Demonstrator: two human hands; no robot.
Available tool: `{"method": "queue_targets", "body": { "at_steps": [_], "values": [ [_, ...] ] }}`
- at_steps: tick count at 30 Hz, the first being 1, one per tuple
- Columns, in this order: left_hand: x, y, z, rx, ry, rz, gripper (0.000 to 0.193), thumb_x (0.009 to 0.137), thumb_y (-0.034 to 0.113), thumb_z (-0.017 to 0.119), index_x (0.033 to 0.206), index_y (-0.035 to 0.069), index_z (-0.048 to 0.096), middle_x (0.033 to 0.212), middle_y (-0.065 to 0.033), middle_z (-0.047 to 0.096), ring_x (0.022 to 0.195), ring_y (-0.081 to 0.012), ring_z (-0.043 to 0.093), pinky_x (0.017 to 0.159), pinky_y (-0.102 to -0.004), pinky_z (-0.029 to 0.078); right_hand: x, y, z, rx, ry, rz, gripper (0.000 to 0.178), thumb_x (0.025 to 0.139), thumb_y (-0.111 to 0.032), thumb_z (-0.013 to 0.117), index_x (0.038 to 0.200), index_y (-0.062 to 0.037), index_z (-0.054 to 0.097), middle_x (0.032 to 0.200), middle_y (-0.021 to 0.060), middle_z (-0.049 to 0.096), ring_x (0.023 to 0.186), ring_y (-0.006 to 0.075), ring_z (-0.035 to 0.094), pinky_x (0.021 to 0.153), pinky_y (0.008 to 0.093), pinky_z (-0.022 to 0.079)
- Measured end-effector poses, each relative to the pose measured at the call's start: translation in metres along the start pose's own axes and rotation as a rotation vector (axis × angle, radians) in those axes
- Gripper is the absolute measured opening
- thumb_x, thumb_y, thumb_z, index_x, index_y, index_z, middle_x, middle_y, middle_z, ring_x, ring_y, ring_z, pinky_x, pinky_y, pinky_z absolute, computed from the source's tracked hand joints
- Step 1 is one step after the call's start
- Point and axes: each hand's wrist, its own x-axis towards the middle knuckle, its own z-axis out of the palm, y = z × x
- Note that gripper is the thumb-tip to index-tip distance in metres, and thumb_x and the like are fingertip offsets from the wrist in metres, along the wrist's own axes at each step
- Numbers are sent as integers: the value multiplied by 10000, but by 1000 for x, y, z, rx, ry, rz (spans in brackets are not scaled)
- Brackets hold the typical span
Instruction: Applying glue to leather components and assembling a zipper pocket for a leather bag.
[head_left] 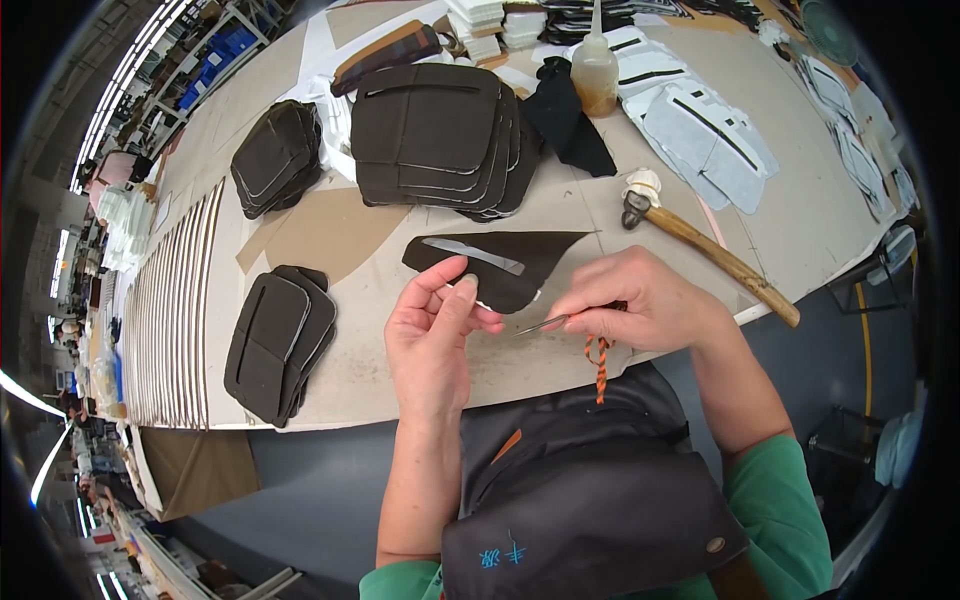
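My left hand pinches the lower edge of a dark brown fabric piece between thumb and fingers. A shiny grey strip lies across that piece, and bits of white show along its lower edge. Just to the right, my right hand is closed around small thread snips, whose pointed metal tips aim left toward the fabric's lower edge. An orange and black braided cord dangles below the right hand. The snips' handles are mostly hidden by my fingers.
Stacks of dark panels stand at the middle back, back left and near left. A wooden-handled hammer lies right, near the table's edge. Behind are a squeeze bottle, a black fabric piece and pale zippered panels.
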Motion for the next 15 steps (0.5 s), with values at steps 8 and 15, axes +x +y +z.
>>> {"method": "queue_targets", "body": {
  "at_steps": [8, 15],
  "values": [
    [-4, -4, 5, 102, -43, 14, 321, 906, -6, 696, 1203, -61, 590, 857, -55, 642, 746, -149, 680, 679, -284, 589, -12, 5, 11, 198, 34, 42, 152, 944, -92, 654, 1049, -14, 732, 875, 74, 717, 787, 118, 657, 680, 279, 521],
    [-7, -9, 5, 149, -21, 37, 316, 913, 7, 682, 1208, -69, 597, 861, -54, 654, 764, -132, 662, 695, -304, 584, -30, -13, 3, 259, -8, 338, 199, 991, -136, 596, 1067, -2, 722, 793, 47, 696, 672, 76, 640, 607, 245, 512]
  ]
}}
